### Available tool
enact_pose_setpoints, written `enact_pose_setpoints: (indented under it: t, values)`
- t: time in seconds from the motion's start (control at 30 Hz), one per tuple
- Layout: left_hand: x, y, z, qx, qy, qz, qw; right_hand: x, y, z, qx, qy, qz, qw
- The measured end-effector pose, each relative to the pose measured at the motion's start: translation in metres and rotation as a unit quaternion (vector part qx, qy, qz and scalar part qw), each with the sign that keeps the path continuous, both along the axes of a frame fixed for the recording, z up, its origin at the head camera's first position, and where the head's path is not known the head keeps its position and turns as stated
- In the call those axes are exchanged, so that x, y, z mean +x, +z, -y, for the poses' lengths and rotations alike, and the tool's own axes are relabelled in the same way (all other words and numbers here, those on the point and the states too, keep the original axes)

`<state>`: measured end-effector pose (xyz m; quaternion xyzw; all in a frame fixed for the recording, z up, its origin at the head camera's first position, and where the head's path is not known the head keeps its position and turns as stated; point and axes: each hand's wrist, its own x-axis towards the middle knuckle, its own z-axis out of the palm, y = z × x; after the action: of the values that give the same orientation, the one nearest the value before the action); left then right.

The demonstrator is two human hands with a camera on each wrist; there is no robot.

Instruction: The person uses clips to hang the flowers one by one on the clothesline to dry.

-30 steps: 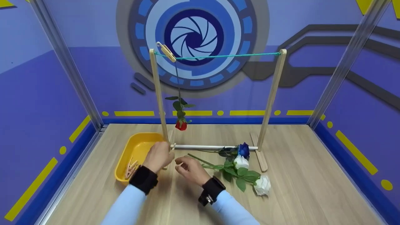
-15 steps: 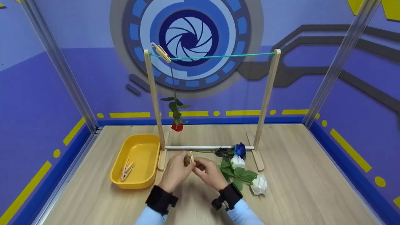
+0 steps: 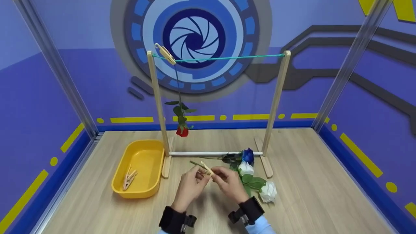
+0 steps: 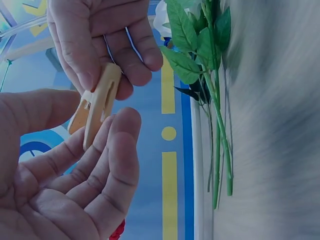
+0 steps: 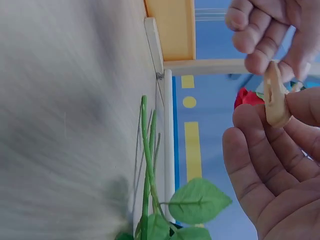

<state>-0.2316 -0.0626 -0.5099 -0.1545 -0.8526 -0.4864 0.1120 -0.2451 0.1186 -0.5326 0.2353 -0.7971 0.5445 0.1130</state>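
Observation:
Between both hands, over the table, is a pale wooden clothespin (image 3: 207,168). My left hand (image 3: 191,186) pinches one end of it between thumb and fingers. The other end is pinched by my right hand (image 3: 230,184). In the left wrist view the clothespin (image 4: 102,105) spans the two hands, its side slot showing. Right of my hands lie a blue rose (image 3: 248,156), a white rose (image 3: 246,168) and another white rose (image 3: 268,191), their green stems (image 5: 146,130) pointing left. A red rose (image 3: 182,131) hangs head down from a clothespin (image 3: 165,54) on a green string (image 3: 224,58).
Two wooden posts (image 3: 275,104) hold up the string, joined low down by a white rod (image 3: 195,153). At left stands a yellow tray (image 3: 148,194) with clothespins (image 3: 129,179) inside. Patterned blue walls (image 3: 78,84) enclose the wooden table (image 3: 312,182).
My left hand has come from the tray's edge to the right with a clothespin. My right hand has moved right and now also pinches it. The clothespin has tilted.

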Motion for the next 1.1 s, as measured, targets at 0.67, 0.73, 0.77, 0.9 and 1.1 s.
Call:
enact_pose_setpoints:
  t: [0.67, 0.73, 0.77, 0.9, 1.1]
  values:
    - [-0.001, -0.005, -0.003, -0.037, 0.018, -0.035, 0.9985, -0.001, -0.001, -0.016, -0.028, -0.011, 0.062, 0.9976]
    - [-0.001, -0.005, -0.002, -0.041, 0.002, -0.042, 0.9983, 0.0, 0.0, -0.014, -0.027, -0.005, 0.058, 0.998]
    - [-0.001, -0.005, -0.002, -0.041, -0.005, -0.042, 0.9982, 0.001, 0.002, -0.013, -0.027, -0.001, 0.052, 0.9983]
    - [-0.001, -0.004, -0.002, -0.043, -0.013, -0.044, 0.998, 0.008, 0.014, -0.009, -0.036, 0.011, 0.035, 0.9987]
    - [-0.001, -0.003, -0.001, -0.04, -0.001, -0.057, 0.9976, 0.006, 0.014, -0.011, -0.04, 0.015, 0.029, 0.9987]
